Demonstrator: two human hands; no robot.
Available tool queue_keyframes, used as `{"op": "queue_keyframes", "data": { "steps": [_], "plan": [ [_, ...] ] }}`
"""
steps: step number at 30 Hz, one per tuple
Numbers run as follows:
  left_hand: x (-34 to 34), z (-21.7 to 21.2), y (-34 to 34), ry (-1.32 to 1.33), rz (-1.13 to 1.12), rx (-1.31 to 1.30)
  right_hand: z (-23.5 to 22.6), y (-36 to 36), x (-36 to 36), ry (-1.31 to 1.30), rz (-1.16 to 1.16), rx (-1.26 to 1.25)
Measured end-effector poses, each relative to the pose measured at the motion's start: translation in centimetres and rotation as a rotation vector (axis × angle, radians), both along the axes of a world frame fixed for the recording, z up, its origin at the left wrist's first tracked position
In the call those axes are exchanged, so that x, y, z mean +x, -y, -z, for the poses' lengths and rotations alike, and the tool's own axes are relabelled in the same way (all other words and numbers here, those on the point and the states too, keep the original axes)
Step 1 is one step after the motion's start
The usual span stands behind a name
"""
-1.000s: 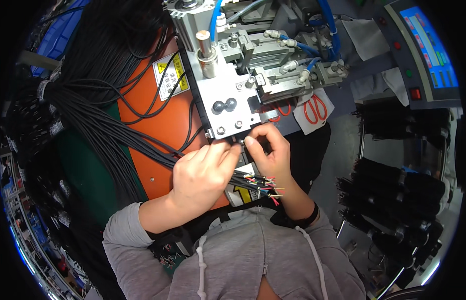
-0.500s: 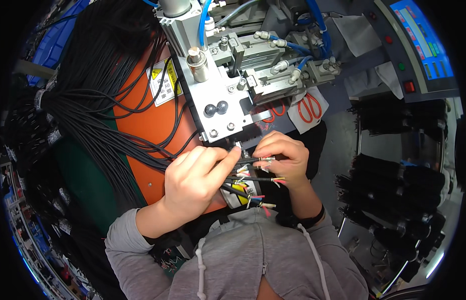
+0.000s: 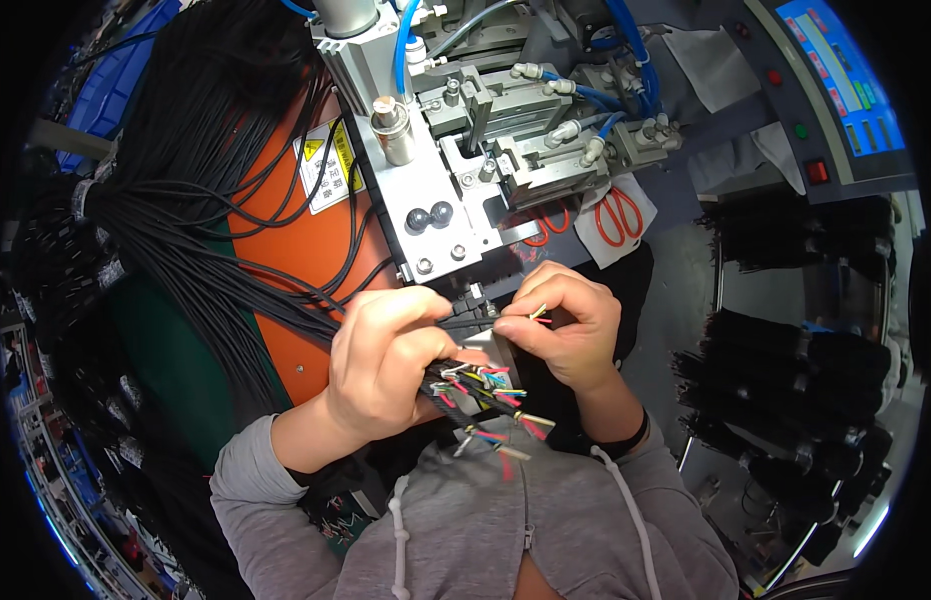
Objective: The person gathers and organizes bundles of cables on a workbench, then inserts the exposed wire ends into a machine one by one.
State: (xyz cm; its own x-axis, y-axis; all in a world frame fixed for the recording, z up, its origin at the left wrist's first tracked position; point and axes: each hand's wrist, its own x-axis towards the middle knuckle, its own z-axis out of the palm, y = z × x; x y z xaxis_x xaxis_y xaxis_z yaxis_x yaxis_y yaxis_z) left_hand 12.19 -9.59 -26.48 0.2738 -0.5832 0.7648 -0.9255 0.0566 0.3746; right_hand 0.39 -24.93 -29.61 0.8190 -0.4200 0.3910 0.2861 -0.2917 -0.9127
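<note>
The right grip point(image 3: 574, 325) narrowly pinches one black cable point(image 3: 474, 323) near its coloured end point(image 3: 540, 314); the left grip point(image 3: 381, 355) holds several other cables point(image 3: 441, 386), which spread below it.

We see black cables point(image 3: 186, 240) on the left, with red, blue, yellow and white wires point(image 3: 501, 395) at their near ends. Under them we notice an orange board point(image 3: 296, 350) and a dark green mat point(image 3: 176, 330). Farther off, we make out a silver machine point(image 3: 421, 180) with bright blue tubes point(image 3: 634, 50), red-handled scissors point(image 3: 619, 217) and, far right, a blue screen point(image 3: 844, 80). Nearest, a plain grey sweatshirt point(image 3: 466, 500) has white cords point(image 3: 399, 535).
</note>
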Motion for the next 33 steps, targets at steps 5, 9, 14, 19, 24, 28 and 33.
{"op": "queue_keyframes", "data": {
  "steps": [5, 9, 14, 19, 24, 28, 33],
  "plan": [
    [-0.2, 0.4, -0.2, -0.083, 0.134, 0.200, -0.4, -2.5, 0.3, 0.091, 0.089, 0.294],
    [0.1, 0.0, 0.0, -0.084, 0.126, 0.166, -0.3, -1.4, 1.4, 0.197, 0.112, 0.078],
    [-0.9, 0.3, -0.5, -0.111, 0.102, 0.194, -0.6, -1.9, 0.5, 0.137, 0.050, -0.090],
    [-1.0, -0.1, -0.8, -0.004, -0.005, 0.332, -1.5, -1.3, 0.0, 0.104, 0.210, -0.331],
    [-0.5, 0.1, -0.7, 0.045, 0.010, 0.391, -1.9, 0.9, -0.4, -0.246, -0.011, -0.219],
    [-1.0, 0.2, -0.6, 0.114, -0.006, 0.404, -0.6, 1.6, -0.7, -0.408, -0.128, 0.194],
    [-1.4, 0.7, -0.7, 0.181, 0.004, 0.536, 0.7, 0.6, 0.0, -0.275, 0.043, -0.135]
  ]
}}
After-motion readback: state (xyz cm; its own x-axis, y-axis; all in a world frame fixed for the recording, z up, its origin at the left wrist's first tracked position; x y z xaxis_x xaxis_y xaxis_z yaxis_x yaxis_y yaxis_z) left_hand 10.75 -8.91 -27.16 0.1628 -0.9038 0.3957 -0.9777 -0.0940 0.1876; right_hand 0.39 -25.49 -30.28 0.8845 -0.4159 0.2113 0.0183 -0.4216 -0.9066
